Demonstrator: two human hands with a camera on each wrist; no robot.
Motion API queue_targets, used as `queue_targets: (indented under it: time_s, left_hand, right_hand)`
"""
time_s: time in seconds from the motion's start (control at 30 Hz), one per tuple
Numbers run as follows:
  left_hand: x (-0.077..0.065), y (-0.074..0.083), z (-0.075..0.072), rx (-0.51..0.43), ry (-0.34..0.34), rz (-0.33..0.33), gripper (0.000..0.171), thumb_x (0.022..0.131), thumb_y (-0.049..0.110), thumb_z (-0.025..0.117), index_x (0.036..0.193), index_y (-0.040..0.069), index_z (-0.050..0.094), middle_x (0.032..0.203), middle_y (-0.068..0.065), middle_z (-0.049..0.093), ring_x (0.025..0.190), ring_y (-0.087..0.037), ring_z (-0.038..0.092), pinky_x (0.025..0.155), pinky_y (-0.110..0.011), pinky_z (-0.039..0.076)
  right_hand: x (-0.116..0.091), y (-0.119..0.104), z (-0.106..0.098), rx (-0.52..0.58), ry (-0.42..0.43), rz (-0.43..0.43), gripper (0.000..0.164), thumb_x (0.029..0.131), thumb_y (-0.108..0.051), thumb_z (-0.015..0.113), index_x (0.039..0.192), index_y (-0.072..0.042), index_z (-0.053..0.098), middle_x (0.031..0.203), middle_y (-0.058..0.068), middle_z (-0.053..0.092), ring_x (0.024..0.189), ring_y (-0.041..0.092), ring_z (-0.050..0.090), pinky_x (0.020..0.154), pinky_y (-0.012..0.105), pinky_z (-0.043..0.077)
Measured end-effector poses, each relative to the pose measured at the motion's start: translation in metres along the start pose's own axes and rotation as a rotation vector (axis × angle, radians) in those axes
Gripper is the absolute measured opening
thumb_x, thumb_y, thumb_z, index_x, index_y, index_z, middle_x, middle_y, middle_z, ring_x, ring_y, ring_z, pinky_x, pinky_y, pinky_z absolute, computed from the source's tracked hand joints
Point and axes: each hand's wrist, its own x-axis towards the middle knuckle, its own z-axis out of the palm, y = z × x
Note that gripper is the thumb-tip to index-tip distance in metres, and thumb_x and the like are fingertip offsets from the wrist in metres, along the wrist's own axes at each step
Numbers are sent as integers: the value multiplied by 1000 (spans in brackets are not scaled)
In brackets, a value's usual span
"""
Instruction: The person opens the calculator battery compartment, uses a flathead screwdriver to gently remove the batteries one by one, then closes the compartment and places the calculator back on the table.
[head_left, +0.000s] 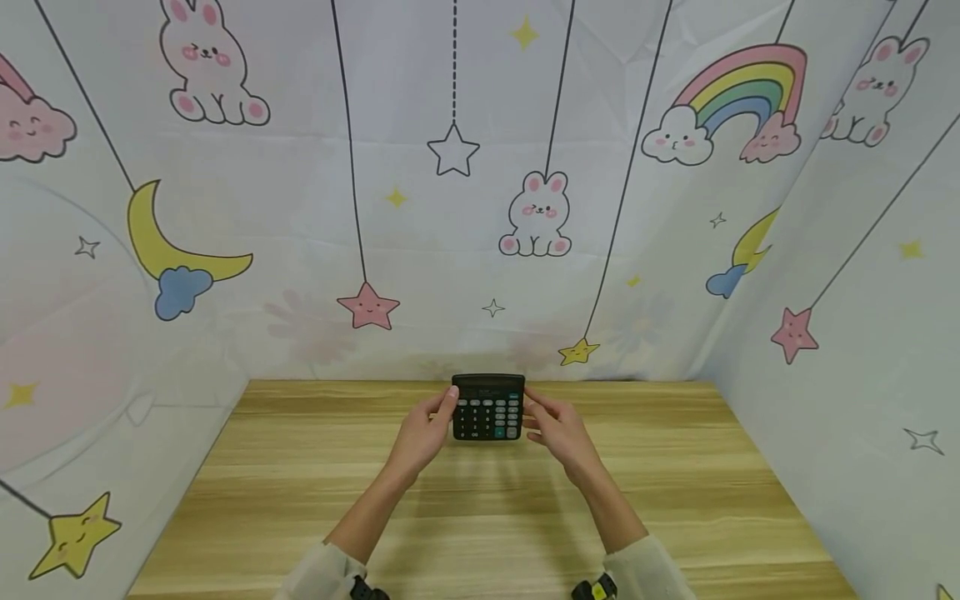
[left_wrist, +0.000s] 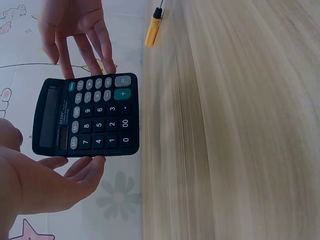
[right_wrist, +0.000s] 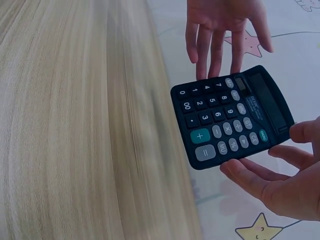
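A black calculator (head_left: 487,417) is held upright between both hands, its grey and teal keys facing me. Along its left side, my left hand (head_left: 423,433) touches it with nearly straight fingers. The left thumb overlaps its upper left edge in the head view, but stands away from it in the right wrist view. My right hand (head_left: 562,433) has its fingertips at the opposite side. In the left wrist view that right hand (left_wrist: 75,27) shows extended fingers, the thumb apart from the calculator (left_wrist: 90,115). Fingertips reach partly behind the calculator, hidden there.
Beneath the hands is a wooden tabletop (head_left: 285,500). A white printed curtain (head_left: 442,250) hangs along its back and sides. Near the table edge in the left wrist view shows an orange-handled thing (left_wrist: 153,31) with a black collar and thin shaft.
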Motion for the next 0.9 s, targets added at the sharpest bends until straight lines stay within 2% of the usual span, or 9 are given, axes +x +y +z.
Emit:
queue_targets:
  time_s: [0.13, 0.23, 0.37, 0.53, 0.9]
  left_hand:
    - [0, -1, -1, -19, -14, -10, 78, 106, 70, 43, 159, 14, 52, 156, -13, 55, 137, -37, 59, 113, -63, 42]
    - [0, -1, -1, -39, -24, -27, 80, 106, 71, 42, 159, 12, 51, 150, -16, 60, 133, -37, 62, 111, -63, 44]
    - [2, -3, -1, -95, -36, -35, 81, 108, 68, 41, 157, 4, 51, 142, -22, 65, 133, -41, 61, 108, -58, 49]
    - [3, -4, 0, -156, -42, -31, 82, 110, 64, 39, 153, -4, 53, 144, -26, 62, 136, -43, 58, 107, -54, 51]
    - [2, -4, -2, -181, -50, -32, 84, 110, 65, 39, 152, -6, 53, 146, -27, 59, 138, -44, 56, 107, -54, 51]
  right_hand:
    - [1, 1, -1, 10, -7, 1, 46, 113, -26, 51, 158, -12, 53, 147, 23, 59, 129, 42, 63, 102, 48, 56]
    - [1, 1, -1, 18, -7, 2, 46, 114, -25, 51, 157, -12, 54, 147, 23, 59, 130, 41, 62, 103, 48, 55]
    - [1, 1, 0, 21, -5, -9, 45, 115, -28, 50, 155, -8, 56, 145, 25, 61, 131, 43, 61, 104, 49, 54]
    - [2, 3, 0, 38, -10, -19, 51, 114, -35, 50, 152, -2, 57, 142, 28, 62, 133, 46, 59, 107, 52, 51]
    - [3, 5, 1, 51, -16, -33, 50, 115, -36, 48, 152, -4, 58, 141, 27, 63, 132, 45, 60, 108, 50, 51]
